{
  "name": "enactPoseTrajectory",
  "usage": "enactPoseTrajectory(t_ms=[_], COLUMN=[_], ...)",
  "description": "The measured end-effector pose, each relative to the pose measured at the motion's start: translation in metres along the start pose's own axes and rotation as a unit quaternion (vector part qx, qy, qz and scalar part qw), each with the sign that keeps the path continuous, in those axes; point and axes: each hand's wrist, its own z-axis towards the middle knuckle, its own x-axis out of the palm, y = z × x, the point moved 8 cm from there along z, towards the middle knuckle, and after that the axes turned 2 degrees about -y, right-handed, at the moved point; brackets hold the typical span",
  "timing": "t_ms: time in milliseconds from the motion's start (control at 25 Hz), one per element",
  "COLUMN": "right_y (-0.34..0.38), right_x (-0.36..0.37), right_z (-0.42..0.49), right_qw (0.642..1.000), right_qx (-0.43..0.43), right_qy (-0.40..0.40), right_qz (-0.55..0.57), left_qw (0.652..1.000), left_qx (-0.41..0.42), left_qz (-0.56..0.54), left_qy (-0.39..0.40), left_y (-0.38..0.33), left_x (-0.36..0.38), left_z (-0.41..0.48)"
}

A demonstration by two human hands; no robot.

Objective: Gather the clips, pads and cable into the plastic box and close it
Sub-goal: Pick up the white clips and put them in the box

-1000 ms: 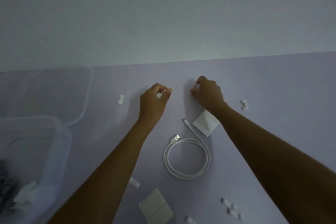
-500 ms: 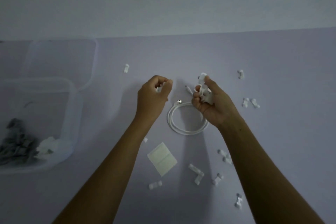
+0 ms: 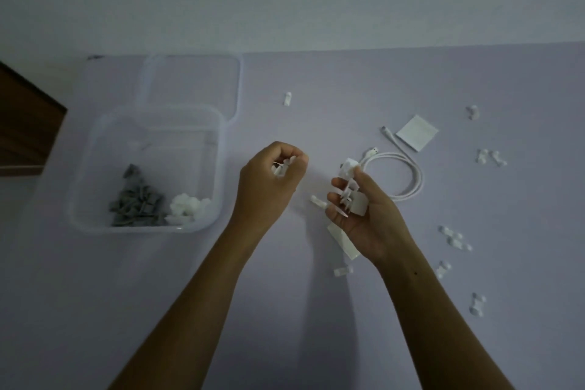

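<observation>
My left hand (image 3: 269, 184) is curled around a few white clips, just right of the clear plastic box (image 3: 95, 142). The box holds a pile of grey clips (image 3: 136, 204) and some white clips (image 3: 186, 207). My right hand (image 3: 364, 215) is palm up and grips a bunch of white clips and a white pad. Behind it lies the coiled white cable (image 3: 402, 174). A white pad (image 3: 417, 133) rests beyond the cable; another pad (image 3: 343, 239) shows partly under my right hand. The clear lid (image 3: 196, 79) lies behind the box.
Loose white clips are scattered on the pale table: one at the back (image 3: 287, 99), several at the right (image 3: 489, 157) (image 3: 454, 237) (image 3: 476, 304), and one near my right wrist (image 3: 343, 271). A dark wooden piece (image 3: 25, 123) stands at the left edge.
The view has swung left, so the box now sits closer to the middle. Both hands have lifted off the table with clips in them and moved toward the box.
</observation>
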Motion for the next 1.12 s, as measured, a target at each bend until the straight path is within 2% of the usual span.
enactPoseTrajectory(t_ms=[240, 400, 600, 840, 1000, 1120], right_y=[-0.043, -0.067, -0.085, -0.084, -0.084, -0.084], right_x=[0.062, 0.097, 0.132, 0.134, 0.129, 0.128], right_z=[-0.006, -0.007, -0.004, 0.001, 0.003, 0.002], right_qw=[0.999, 0.998, 0.996, 0.995, 0.994, 0.994], right_qx=[0.015, 0.026, 0.018, -0.006, -0.016, -0.016], right_qy=[0.049, 0.059, 0.080, 0.065, 0.050, 0.045], right_qz=[-0.004, -0.003, -0.041, -0.076, -0.095, -0.100], left_qw=[0.995, 0.982, 0.969, 0.934, 0.928, 0.941], left_qx=[0.008, -0.032, -0.020, 0.015, -0.001, -0.026], left_qz=[0.089, 0.186, 0.220, 0.245, 0.242, 0.187], left_qy=[-0.045, -0.015, 0.112, 0.261, 0.284, 0.282], left_y=[0.033, 0.081, 0.114, 0.131, 0.132, 0.131], left_x=[-0.111, -0.152, -0.130, -0.086, -0.084, -0.090], left_z=[0.008, 0.021, 0.039, 0.045, 0.046, 0.047])
